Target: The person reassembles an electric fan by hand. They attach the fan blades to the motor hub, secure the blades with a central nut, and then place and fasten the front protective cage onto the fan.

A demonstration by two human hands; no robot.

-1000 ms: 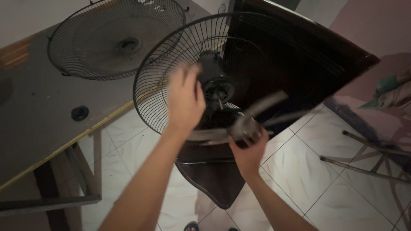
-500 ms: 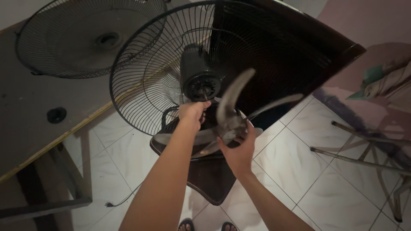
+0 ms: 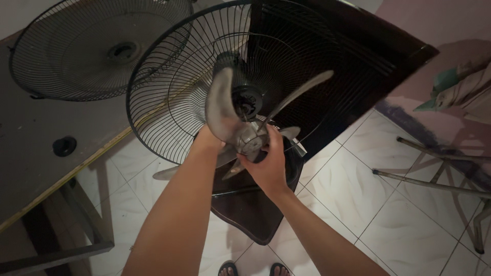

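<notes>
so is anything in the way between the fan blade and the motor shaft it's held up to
Nothing visible does. The right hand grips the grey fan blade by its hub just in front of the motor, inside the rear grille. The left hand is mostly hidden behind a blade. The shaft itself is hard to make out.

The fan blade [image 3: 240, 128] has gone up to the middle, right by the motor [image 3: 248, 99]; the left hand [image 3: 207, 138] is now behind it.
</notes>
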